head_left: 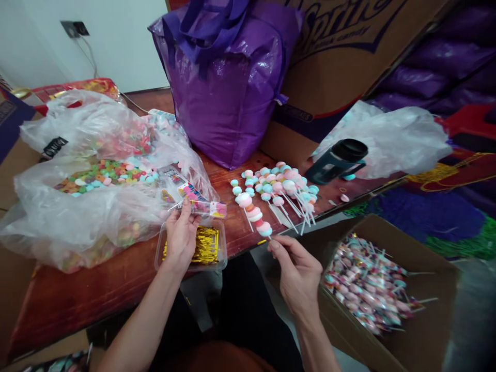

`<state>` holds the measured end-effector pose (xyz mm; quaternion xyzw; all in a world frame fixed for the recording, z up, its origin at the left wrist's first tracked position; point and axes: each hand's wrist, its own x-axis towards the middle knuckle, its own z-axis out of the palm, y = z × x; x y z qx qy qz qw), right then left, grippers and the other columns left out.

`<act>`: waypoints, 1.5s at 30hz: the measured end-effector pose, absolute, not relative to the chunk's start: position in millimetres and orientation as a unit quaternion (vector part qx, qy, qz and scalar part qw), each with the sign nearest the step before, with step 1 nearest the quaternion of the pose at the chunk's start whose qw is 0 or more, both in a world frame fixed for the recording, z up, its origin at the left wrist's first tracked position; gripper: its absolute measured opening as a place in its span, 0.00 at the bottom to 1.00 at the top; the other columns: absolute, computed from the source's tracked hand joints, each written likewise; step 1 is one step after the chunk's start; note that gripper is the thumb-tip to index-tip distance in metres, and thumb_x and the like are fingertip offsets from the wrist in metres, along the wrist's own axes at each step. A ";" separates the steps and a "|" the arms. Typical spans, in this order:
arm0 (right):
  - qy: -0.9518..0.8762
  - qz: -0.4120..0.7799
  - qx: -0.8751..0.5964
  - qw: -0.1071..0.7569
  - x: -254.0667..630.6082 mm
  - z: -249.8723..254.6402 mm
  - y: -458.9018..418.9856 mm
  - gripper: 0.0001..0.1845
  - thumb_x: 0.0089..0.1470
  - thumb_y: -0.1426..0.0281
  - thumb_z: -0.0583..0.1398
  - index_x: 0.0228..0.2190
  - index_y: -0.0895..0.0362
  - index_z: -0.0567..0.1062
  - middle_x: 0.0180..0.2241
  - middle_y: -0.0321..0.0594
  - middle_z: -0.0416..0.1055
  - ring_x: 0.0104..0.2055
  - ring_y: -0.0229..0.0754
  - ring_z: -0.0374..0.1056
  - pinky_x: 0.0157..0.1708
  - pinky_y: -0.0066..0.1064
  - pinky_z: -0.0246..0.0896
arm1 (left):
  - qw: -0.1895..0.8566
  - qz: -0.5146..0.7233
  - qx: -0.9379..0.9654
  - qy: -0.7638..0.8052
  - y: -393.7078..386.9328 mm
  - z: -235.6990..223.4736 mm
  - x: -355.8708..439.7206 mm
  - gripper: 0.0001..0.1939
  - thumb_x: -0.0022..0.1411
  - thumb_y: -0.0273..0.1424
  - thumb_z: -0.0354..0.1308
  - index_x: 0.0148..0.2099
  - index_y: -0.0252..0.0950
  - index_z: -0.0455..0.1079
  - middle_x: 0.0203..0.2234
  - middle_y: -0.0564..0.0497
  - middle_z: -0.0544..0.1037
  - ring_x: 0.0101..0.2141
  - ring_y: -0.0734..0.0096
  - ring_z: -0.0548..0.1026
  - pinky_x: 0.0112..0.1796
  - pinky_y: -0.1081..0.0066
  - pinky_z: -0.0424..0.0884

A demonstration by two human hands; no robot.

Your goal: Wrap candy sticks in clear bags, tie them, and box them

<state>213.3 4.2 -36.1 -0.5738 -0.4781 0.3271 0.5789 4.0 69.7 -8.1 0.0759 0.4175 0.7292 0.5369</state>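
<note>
My right hand pinches the stick of a candy skewer threaded with pink, white, red and blue candies, tilted over the table's front edge. In my left hand is a clear printed candy wrapper, gripped between thumb and fingers. Just below that hand sits a clear plastic tub holding gold twist ties. Beyond the held skewer lies a pile of similar candy skewers, their white sticks pointing toward me.
Plastic bags of loose candies cover the table's left side. A purple bag stands at the back, beside a large cardboard box. A dark mug leans at right. Below it, an open carton holds many wrapped skewers.
</note>
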 end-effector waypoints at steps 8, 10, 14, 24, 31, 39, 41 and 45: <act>-0.566 0.282 -0.535 0.560 216.5 -29.5 -1.7 0.05 0.60 0.70 0.62 0.32 0.54 0.79 0.28 0.34 0.72 0.31 0.37 0.67 0.33 0.28 0.63 | 0.571 0.708 0.039 0.413 64.5 -7.1 -0.9 0.17 0.46 0.29 0.76 0.34 0.34 0.72 0.26 0.56 0.79 0.26 0.78 0.76 0.30 0.76 0.71; -0.582 0.269 -0.533 0.552 218.0 -31.6 -1.6 0.05 0.61 0.71 0.62 0.33 0.54 0.79 0.29 0.34 0.72 0.31 0.37 0.67 0.34 0.28 0.63 | 0.575 0.704 0.033 0.416 64.0 -6.2 -1.5 0.16 0.46 0.27 0.76 0.34 0.34 0.71 0.26 0.56 0.79 0.26 0.78 0.76 0.30 0.76 0.71; -0.636 0.225 -0.518 0.525 225.1 -30.0 -0.4 0.05 0.61 0.74 0.61 0.35 0.53 0.78 0.31 0.35 0.73 0.33 0.38 0.68 0.36 0.30 0.63 | 0.569 0.700 0.039 0.430 63.6 -6.3 -3.5 0.17 0.44 0.27 0.76 0.33 0.34 0.71 0.26 0.56 0.79 0.26 0.77 0.76 0.30 0.76 0.72; -0.656 0.273 -0.493 0.502 222.4 -30.1 4.4 0.06 0.60 0.74 0.62 0.34 0.52 0.79 0.32 0.35 0.75 0.34 0.38 0.71 0.37 0.30 0.65 | 0.512 0.702 0.224 0.441 57.3 -14.1 4.3 0.17 0.48 0.39 0.74 0.36 0.34 0.76 0.31 0.52 0.80 0.34 0.72 0.77 0.37 0.72 0.72; -0.639 0.318 -0.503 0.488 208.4 -29.8 4.4 0.05 0.59 0.71 0.62 0.32 0.54 0.79 0.29 0.35 0.75 0.32 0.38 0.70 0.35 0.28 0.64 | 0.491 0.706 0.225 0.458 58.0 -20.2 9.9 0.18 0.49 0.41 0.73 0.36 0.34 0.75 0.32 0.52 0.79 0.31 0.74 0.75 0.34 0.74 0.71; -0.624 0.333 -0.534 0.463 193.2 -28.7 3.9 0.08 0.61 0.67 0.61 0.31 0.54 0.78 0.28 0.35 0.73 0.30 0.39 0.68 0.33 0.30 0.63 | 0.520 0.691 0.221 0.452 52.9 -18.0 18.2 0.20 0.52 0.45 0.71 0.38 0.36 0.72 0.29 0.54 0.79 0.27 0.75 0.75 0.32 0.73 0.72; -0.618 0.329 -0.543 0.464 189.8 -29.4 3.9 0.09 0.62 0.65 0.60 0.31 0.54 0.78 0.29 0.36 0.73 0.31 0.39 0.68 0.34 0.30 0.63 | 0.533 0.682 0.217 0.451 51.6 -14.2 19.3 0.21 0.52 0.45 0.71 0.39 0.36 0.73 0.30 0.52 0.80 0.28 0.73 0.77 0.33 0.72 0.73; -0.595 0.345 -0.563 0.458 180.5 -30.3 2.2 0.11 0.64 0.63 0.57 0.38 0.55 0.77 0.27 0.35 0.72 0.29 0.39 0.67 0.31 0.30 0.63 | 0.558 0.653 0.233 0.456 48.7 -12.6 22.7 0.21 0.48 0.41 0.74 0.37 0.33 0.74 0.31 0.48 0.82 0.31 0.71 0.78 0.36 0.72 0.73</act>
